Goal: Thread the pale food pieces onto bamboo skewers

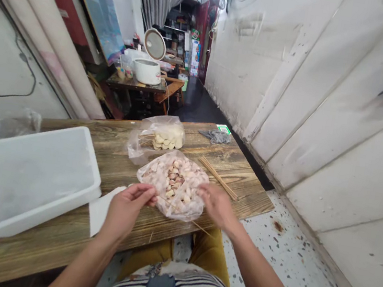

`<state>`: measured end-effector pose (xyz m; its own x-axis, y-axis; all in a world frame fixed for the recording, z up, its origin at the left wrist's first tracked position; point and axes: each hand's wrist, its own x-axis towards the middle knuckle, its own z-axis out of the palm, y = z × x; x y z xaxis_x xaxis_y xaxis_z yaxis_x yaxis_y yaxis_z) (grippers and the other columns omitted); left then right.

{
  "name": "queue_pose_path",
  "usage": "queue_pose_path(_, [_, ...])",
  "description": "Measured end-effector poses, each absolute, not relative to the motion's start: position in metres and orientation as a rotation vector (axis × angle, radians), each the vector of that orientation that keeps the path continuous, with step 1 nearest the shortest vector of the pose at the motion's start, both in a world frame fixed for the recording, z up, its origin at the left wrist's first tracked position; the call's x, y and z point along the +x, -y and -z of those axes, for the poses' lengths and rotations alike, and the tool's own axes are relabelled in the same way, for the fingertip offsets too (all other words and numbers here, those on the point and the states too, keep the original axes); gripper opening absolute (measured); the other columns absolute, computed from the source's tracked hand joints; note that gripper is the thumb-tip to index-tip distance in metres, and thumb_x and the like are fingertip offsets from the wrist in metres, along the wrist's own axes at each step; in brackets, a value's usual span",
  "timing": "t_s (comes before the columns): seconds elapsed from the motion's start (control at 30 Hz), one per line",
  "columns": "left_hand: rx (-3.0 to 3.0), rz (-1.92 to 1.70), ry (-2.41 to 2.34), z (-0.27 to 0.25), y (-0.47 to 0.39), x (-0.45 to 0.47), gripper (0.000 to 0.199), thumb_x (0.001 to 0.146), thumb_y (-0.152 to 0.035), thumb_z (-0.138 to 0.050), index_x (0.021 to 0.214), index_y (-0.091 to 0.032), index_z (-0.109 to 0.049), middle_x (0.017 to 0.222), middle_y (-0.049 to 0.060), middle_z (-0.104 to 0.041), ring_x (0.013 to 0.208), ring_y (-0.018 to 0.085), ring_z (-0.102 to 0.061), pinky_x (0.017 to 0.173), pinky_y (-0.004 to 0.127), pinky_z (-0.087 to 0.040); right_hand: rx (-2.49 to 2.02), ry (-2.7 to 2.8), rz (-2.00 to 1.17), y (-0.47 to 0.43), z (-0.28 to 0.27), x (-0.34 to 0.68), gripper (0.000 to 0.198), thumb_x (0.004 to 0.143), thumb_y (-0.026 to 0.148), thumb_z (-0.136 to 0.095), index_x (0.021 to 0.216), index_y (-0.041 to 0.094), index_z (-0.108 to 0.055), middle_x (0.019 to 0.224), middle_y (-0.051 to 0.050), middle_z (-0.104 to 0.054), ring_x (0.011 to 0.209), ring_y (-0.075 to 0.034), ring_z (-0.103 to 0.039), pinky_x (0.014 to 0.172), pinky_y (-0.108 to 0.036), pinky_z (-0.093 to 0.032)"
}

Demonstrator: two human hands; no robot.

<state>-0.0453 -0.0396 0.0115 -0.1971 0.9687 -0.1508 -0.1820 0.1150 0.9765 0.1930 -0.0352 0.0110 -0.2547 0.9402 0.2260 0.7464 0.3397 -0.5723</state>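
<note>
An open clear plastic bag [148, 174] lies before me, filled with small pinkish-white and brownish pieces [176, 176] whose kind I cannot make out. At its near left edge, my left hand [137, 198] pinches the end of a thin wooden skewer [204, 229], which runs rightward across the near side of the bag. My right hand [216, 204] is at the bag's right edge, its fingers bent and slightly blurred. Whether it holds a piece does not show. Behind the bag sits another clear bag [137, 147] with skewers of pale, flat round slices [168, 139].
A bundle of bare skewers [219, 178] lies on the wooden table [248, 196], right of the bags. Beyond it are a crumpled grey plastic bag [218, 136] and a green-white card [223, 128]. A large white tray [29, 176] and white paper [101, 209] are at left.
</note>
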Motion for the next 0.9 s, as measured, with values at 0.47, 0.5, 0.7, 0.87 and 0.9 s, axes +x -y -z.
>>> queue_pose_path(0.47, [2.425, -0.337, -1.812, 0.009, -0.029, -0.033, 0.032, 0.079, -0.036, -0.048, 0.086, -0.011, -0.068, 0.087, 0.016, -0.066, 0.087, 0.030, -0.059, 0.078, 0.040, -0.041, -1.376, 1.481, -1.110, 0.095, 0.035, 0.174, 0.029, 0.091, 0.030, -0.040, 0.091, 0.014, -0.064, 0.049, 0.005, -0.045, 0.045, -0.010, -0.041, 0.048, -0.019, -0.034])
queue_pose_path(0.5, [2.476, -0.233, -1.876, 0.009, -0.028, -0.033, 0.033, 0.079, -0.037, -0.048, 0.085, -0.011, -0.068, 0.085, 0.016, -0.065, 0.086, 0.031, -0.058, 0.076, 0.040, -0.041, -1.374, 1.482, -1.121, 0.096, 0.036, 0.173, 0.030, 0.090, 0.031, -0.040, 0.090, 0.014, -0.064, 0.049, 0.005, -0.045, 0.045, -0.009, -0.041, 0.048, -0.019, -0.034])
queue_pose_path(0.7, [2.449, -0.059, -1.942, 0.012, -0.018, -0.050, 0.028, 0.080, -0.034, -0.047, 0.092, -0.020, -0.068, 0.087, 0.011, -0.060, 0.085, 0.026, -0.056, 0.069, 0.033, -0.039, -1.374, 1.535, -1.126, 0.101, 0.040, 0.173, 0.030, 0.090, 0.031, -0.041, 0.090, 0.014, -0.066, 0.050, 0.004, -0.047, 0.047, -0.009, -0.043, 0.049, -0.019, -0.034])
queue_pose_path(0.87, [2.486, -0.194, -1.837, 0.015, -0.014, -0.054, 0.028, 0.080, -0.030, -0.047, 0.091, -0.021, -0.070, 0.086, 0.011, -0.059, 0.087, 0.026, -0.053, 0.073, 0.035, -0.039, -1.400, 1.579, -1.042, 0.101, 0.031, 0.169, 0.029, 0.089, 0.029, -0.041, 0.092, 0.015, -0.066, 0.051, 0.003, -0.051, 0.048, -0.011, -0.047, 0.050, -0.020, -0.036])
queue_pose_path(0.9, [2.524, -0.208, -1.780, 0.016, -0.013, -0.051, 0.027, 0.080, -0.029, -0.047, 0.091, -0.020, -0.071, 0.086, 0.011, -0.060, 0.087, 0.026, -0.053, 0.075, 0.036, -0.038, -1.402, 1.585, -1.015, 0.099, 0.029, 0.166, 0.028, 0.089, 0.028, -0.041, 0.092, 0.015, -0.066, 0.051, 0.003, -0.052, 0.048, -0.011, -0.048, 0.051, -0.020, -0.037])
